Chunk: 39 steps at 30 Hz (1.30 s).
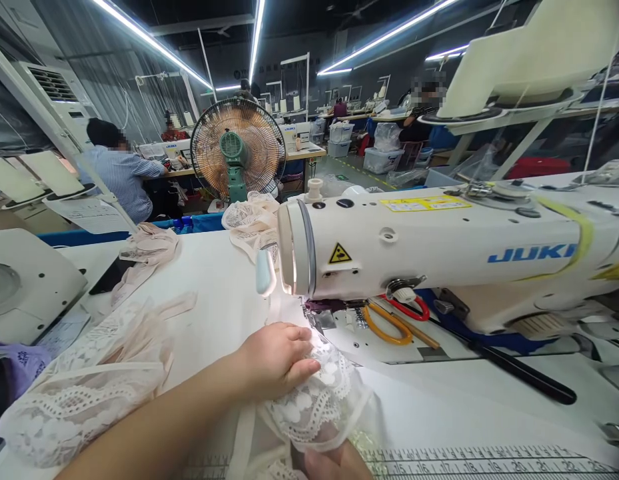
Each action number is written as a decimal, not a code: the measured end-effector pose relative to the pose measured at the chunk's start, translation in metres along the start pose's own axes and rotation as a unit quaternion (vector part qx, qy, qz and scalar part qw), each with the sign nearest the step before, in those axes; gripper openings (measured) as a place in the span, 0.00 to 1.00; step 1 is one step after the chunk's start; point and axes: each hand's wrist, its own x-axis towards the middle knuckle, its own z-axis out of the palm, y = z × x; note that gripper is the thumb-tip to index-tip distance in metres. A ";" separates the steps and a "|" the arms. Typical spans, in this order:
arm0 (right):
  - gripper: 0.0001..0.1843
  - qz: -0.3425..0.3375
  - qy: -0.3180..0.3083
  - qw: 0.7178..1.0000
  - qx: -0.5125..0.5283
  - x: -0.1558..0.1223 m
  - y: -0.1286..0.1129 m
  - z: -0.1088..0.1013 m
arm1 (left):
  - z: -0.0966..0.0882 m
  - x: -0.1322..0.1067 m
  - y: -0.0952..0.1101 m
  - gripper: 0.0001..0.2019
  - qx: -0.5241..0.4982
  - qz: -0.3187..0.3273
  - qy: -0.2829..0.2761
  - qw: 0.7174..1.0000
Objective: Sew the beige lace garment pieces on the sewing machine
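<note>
A white lace bra (322,393) lies under the head of a white sewing machine (349,247), its far edge close to the needle area, which is partly hidden. My left hand (279,360) reaches in from the lower left, fingers together and curved down on the lace, thumb apart and pressing the cloth. At the bottom edge, my right hand (336,460) grips the near side of the bra; its thumb shows in front and its fingers are partly covered by sheer fabric. A strap hangs below my left wrist.
Lace bras (89,393) are heaped at left, with more lace pieces (252,223) behind the machine. Orange-handled scissors (389,325) and a black lever (524,373) lie right. A printed ruler (469,460) runs along the front edge. A fan (234,153) and co-workers stand beyond.
</note>
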 end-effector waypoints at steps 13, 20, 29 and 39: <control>0.27 -0.035 -0.029 0.986 0.159 0.016 0.018 0.017 | 0.010 0.004 0.002 0.25 0.079 -0.011 0.007 0.997; 0.21 -0.026 -0.050 0.983 0.177 0.016 0.010 0.020 | 0.012 0.006 -0.002 0.27 0.131 -0.017 0.016 0.991; 0.25 -0.003 -0.039 0.990 0.139 0.020 0.011 0.021 | 0.005 0.009 -0.001 0.24 0.152 -0.064 0.016 0.986; 0.26 -0.023 -0.059 0.980 0.186 0.030 0.010 0.026 | 0.008 0.013 -0.008 0.27 0.158 -0.100 -0.042 0.981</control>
